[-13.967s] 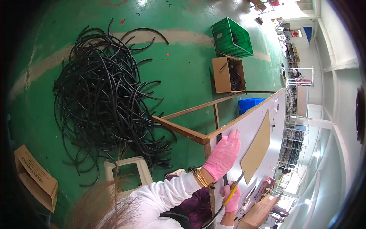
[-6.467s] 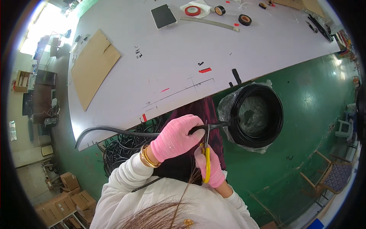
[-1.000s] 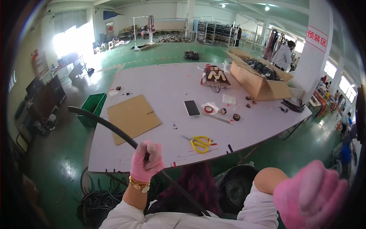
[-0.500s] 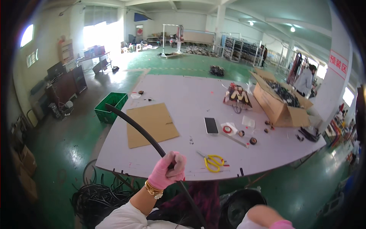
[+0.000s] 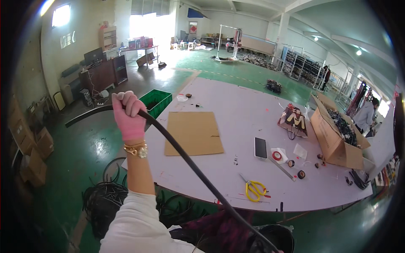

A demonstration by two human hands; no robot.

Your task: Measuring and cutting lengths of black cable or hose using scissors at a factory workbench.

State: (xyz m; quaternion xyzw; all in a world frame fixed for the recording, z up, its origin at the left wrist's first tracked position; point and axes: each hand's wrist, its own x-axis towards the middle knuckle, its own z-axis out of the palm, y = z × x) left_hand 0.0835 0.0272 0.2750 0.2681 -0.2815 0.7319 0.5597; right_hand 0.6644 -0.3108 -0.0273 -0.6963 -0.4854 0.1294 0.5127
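A long black tube (image 5: pixel 185 157) runs in a curve across the table from the upper left to the lower right. My left hand (image 5: pixel 128 114), in a pink glove, is raised past the table's left edge with its fingers wrapped round the tube near one end. The free end sticks out left of my fist, over the floor. The other end runs out of the picture at the bottom right. My right hand is out of sight. A flat sheet of cardboard (image 5: pixel 194 134) lies on the table right of my left hand.
Yellow-handled scissors (image 5: pixel 255 191), a phone (image 5: pixel 260 147), tape rolls (image 5: pixel 301 174) and a metal ruler (image 5: pixel 282 170) lie on the white table (image 5: pixel 202 177). A large open carton (image 5: pixel 333 137) stands at the right. A green crate (image 5: pixel 162 103) sits beyond the far left edge; black tubing (image 5: pixel 103 204) is heaped below.
My left hand has moved up and to the left along with the tube, which now stretches across the table. My right hand has left the picture. The view has turned left.
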